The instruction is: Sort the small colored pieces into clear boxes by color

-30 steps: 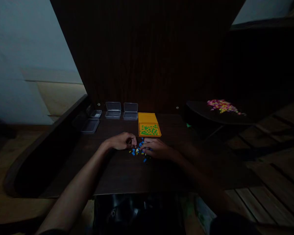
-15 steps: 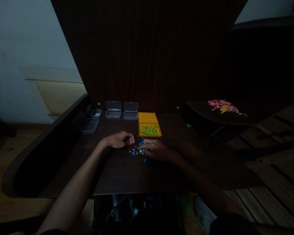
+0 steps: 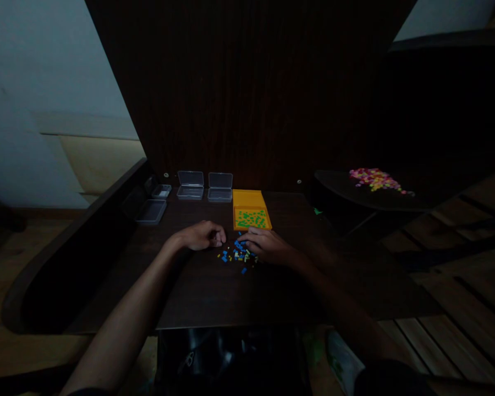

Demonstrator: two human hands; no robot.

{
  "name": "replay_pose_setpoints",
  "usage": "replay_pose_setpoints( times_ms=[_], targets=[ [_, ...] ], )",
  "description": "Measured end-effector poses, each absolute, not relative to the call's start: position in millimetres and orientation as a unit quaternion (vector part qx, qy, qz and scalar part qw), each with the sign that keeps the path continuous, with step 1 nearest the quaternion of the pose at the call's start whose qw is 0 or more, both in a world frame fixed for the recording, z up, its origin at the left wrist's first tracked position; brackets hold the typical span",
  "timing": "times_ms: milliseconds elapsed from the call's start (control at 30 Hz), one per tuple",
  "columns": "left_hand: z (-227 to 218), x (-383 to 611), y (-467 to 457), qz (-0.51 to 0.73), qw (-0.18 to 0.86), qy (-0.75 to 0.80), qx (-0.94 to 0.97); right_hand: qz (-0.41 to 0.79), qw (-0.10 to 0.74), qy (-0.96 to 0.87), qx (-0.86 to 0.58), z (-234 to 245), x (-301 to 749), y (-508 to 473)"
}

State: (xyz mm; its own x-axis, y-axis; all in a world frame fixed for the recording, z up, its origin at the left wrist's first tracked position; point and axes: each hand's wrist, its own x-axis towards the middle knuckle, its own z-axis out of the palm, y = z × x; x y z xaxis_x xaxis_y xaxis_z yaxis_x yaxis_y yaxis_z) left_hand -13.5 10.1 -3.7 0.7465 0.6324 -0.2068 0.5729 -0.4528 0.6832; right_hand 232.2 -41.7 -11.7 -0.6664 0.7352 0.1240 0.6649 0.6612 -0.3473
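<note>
On the dark table lies a loose pile of small blue, yellow and pale plastic pieces [image 3: 240, 248]. My left hand [image 3: 203, 235] rests just left of the pile, fingers curled inward; what they hold, if anything, is hidden. Over the far right part of the pile is my right hand [image 3: 269, 246], its fingers stretched leftward and touching the pieces. Just beyond it stands an opened yellow box [image 3: 247, 198], with many small green pieces [image 3: 251, 218] spread in its near half.
Two clear plastic boxes with raised lids, one left [image 3: 190, 192] and one right [image 3: 220, 195], stand at the back. Further left are an open clear tray [image 3: 152, 212] and a smaller clear case [image 3: 162, 191]. Pink and yellow pieces [image 3: 375, 179] heap on the right-hand shelf [image 3: 334, 179].
My right hand has shifted away from me and slightly right, toward the yellow box, uncovering more blue and yellow pieces. My left hand has barely moved.
</note>
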Motion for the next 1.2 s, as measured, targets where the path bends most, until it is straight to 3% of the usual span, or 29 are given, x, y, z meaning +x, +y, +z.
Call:
replay_pose_setpoints(
  times_ms=[633, 833, 1200],
  targets=[
    [-1, -8, 15, -0.002, 0.543, 0.303, 0.783, 0.193, 0.230, -0.875, -0.381, -28, 280, -31],
    [-1, -8, 14, -0.004, 0.512, 0.307, 0.802, 0.171, 0.275, -0.843, -0.429, -41, 289, -28],
    [-6, -15, 5, 0.053, 0.465, 0.318, 0.825, 0.150, 0.223, -0.860, -0.434, -47, 291, -33]
  ],
)
